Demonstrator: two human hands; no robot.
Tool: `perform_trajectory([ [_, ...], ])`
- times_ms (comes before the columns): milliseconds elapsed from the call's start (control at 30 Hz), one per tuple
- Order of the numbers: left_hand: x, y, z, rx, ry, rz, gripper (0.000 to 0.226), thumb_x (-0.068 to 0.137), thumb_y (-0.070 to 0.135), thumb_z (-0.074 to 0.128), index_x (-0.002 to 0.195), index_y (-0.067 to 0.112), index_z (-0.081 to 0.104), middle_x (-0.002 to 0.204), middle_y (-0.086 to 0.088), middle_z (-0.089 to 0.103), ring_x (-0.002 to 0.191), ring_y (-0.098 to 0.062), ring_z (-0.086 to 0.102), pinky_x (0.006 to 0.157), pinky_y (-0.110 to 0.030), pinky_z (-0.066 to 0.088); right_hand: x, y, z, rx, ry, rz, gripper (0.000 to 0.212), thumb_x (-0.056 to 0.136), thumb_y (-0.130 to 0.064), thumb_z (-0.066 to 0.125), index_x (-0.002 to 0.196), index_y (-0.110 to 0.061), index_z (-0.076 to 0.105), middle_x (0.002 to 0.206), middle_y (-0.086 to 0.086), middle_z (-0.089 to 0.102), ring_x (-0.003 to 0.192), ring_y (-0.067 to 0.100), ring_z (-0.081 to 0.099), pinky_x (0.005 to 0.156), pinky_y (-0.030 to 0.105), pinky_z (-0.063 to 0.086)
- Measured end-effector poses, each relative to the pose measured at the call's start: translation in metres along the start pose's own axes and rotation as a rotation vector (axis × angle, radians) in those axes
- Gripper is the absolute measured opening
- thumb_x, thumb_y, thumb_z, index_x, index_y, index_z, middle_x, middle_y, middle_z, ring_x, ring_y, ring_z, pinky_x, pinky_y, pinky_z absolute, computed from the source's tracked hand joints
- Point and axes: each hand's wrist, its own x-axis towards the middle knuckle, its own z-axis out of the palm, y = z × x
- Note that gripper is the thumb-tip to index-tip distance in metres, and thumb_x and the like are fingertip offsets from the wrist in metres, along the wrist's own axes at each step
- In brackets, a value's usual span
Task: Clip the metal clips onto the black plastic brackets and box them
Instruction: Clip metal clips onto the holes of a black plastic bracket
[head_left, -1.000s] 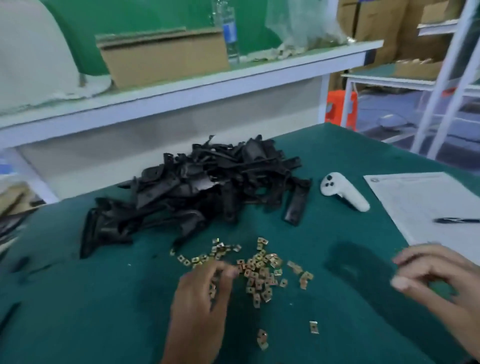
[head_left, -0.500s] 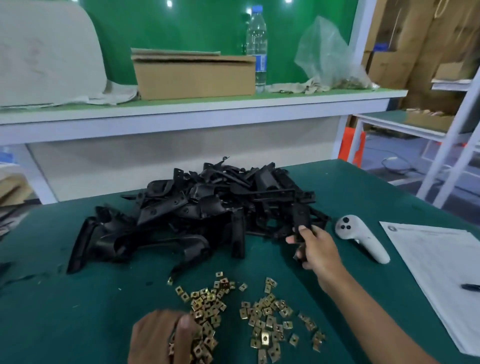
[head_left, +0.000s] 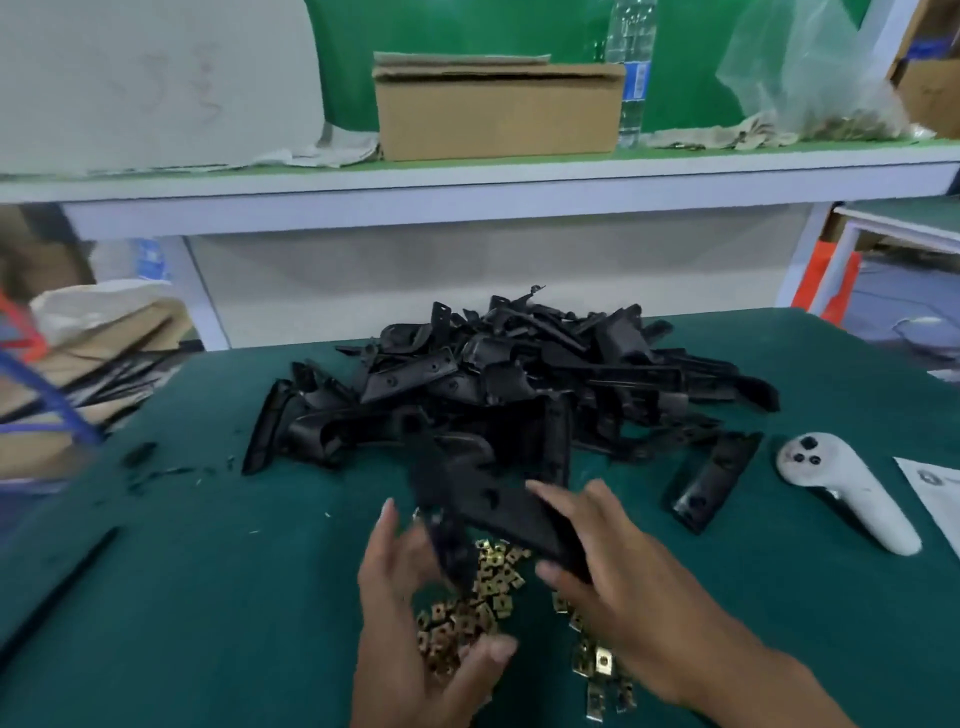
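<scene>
Right hand grips one black plastic bracket, fingers curled round its near end, lifted just above the loose metal clips on the green desk; left hand reaches to the bracket's other end with fingers spread, and motion blur hides whether it pinches a clip. Judged very early in the task: the bracket pile behind looks untouched, another bracket lies apart beside it, no clipped bracket is identifiable. The cardboard box sits on the shelf behind, contents not visible, so clipping and boxing nearly all remain.
</scene>
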Motion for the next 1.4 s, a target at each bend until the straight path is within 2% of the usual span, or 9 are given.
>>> perform_trajectory([
  [100, -0.007, -0.012, -0.012, -0.077, 0.143, -0.118, 0.108, 0.067, 0.079, 0.074, 0.145, 0.009, 0.047, 0.138, 0.006, 0.063, 0.129, -0.011, 0.058, 0.104, -0.025, 0.047, 0.0, -0.012, 0.01, -0.046, -0.141, -0.102, 0.057, 0.091, -0.084, 0.033, 0.137, -0.072, 0.0, 0.128, -0.041, 0.017, 0.092, -0.011, 0.046, 0.075, 0.029, 0.043],
  [233, 0.006, -0.022, -0.023, -0.196, 0.444, -0.402, 0.065, 0.061, 0.087, 0.069, 0.095, 0.031, 0.077, 0.095, 0.016, 0.077, 0.1, -0.004, 0.072, 0.086, -0.036, 0.052, -0.002, -0.005, 0.013, 0.106, -0.174, -0.106, 0.051, 0.088, -0.089, 0.029, 0.136, -0.071, 0.025, 0.127, -0.041, 0.036, 0.114, -0.014, 0.043, 0.088, 0.023, 0.041],
  [400, 0.016, -0.013, -0.028, -0.392, 0.242, -0.465, 0.038, 0.08, 0.059, 0.069, 0.081, 0.022, 0.079, 0.098, -0.014, 0.078, 0.075, -0.029, 0.075, 0.058, -0.027, 0.058, 0.001, 0.019, 0.022, -0.045, -0.167, -0.073, 0.056, 0.093, -0.079, 0.036, 0.146, -0.062, 0.024, 0.139, -0.043, 0.024, 0.132, -0.012, 0.022, 0.114, 0.03, 0.026],
  [533, 0.009, -0.002, -0.021, -0.349, -0.012, -0.454, 0.042, 0.083, 0.06, 0.073, 0.105, 0.026, 0.079, 0.079, -0.023, 0.073, 0.054, -0.028, 0.063, 0.047, -0.027, 0.05, 0.003, 0.019, 0.034, -0.107, -0.177, -0.108, 0.052, 0.092, -0.076, 0.035, 0.14, -0.058, 0.04, 0.133, -0.037, 0.031, 0.127, -0.002, 0.028, 0.107, 0.027, 0.028],
  [600, 0.004, 0.0, -0.017, -0.397, -0.088, -0.437, 0.051, 0.081, 0.048, 0.077, 0.13, 0.049, 0.062, 0.08, -0.03, 0.072, 0.052, -0.031, 0.066, 0.048, -0.032, 0.053, 0.003, 0.018, 0.036, -0.094, -0.132, -0.097, 0.045, 0.091, -0.074, 0.038, 0.129, -0.053, 0.051, 0.124, -0.034, 0.037, 0.121, 0.001, 0.033, 0.103, 0.025, 0.03],
  [733, -0.001, -0.003, -0.016, -0.461, -0.099, -0.39, 0.073, 0.082, 0.028, 0.078, 0.142, 0.053, 0.046, 0.116, -0.018, 0.072, 0.082, -0.041, 0.075, 0.056, -0.053, 0.059, 0.003, 0.013, 0.035, -0.113, -0.097, -0.119, 0.03, 0.096, -0.063, 0.048, 0.116, -0.042, 0.058, 0.114, -0.027, 0.046, 0.109, -0.001, 0.038, 0.098, 0.025, 0.033],
  [1067, -0.003, 0.002, -0.014, -0.491, -0.121, -0.457, 0.054, 0.082, 0.052, 0.074, 0.128, 0.027, 0.06, 0.115, -0.016, 0.072, 0.1, -0.036, 0.073, 0.066, -0.044, 0.06, 0.005, 0.01, 0.036, -0.107, -0.071, -0.161, 0.021, 0.102, -0.049, 0.049, 0.115, -0.036, 0.059, 0.114, -0.027, 0.051, 0.106, -0.004, 0.038, 0.1, 0.022, 0.032],
  [1233, 0.002, 0.006, -0.015, -0.408, -0.115, -0.434, 0.033, 0.085, 0.033, 0.076, 0.116, 0.029, 0.065, 0.087, -0.013, 0.073, 0.074, -0.026, 0.07, 0.063, -0.035, 0.059, 0.006, 0.016, 0.036, 0.197, 0.024, -0.013, 0.008, 0.099, -0.035, 0.062, 0.1, -0.043, 0.059, 0.103, -0.028, 0.059, 0.105, 0.001, 0.054, 0.087, 0.014, 0.04],
  [1400, 0.005, 0.005, -0.012, -0.347, -0.069, -0.423, 0.03, 0.074, 0.031, 0.086, 0.1, 0.029, 0.071, 0.086, -0.015, 0.072, 0.075, -0.028, 0.069, 0.072, -0.042, 0.056, 0.01, 0.017, 0.026, 0.691, 0.13, 0.211, 0.021, 0.104, -0.03, 0.054, 0.106, -0.045, 0.068, 0.081, -0.019, 0.062, 0.079, -0.001, 0.058, 0.076, 0.017, 0.048],
])
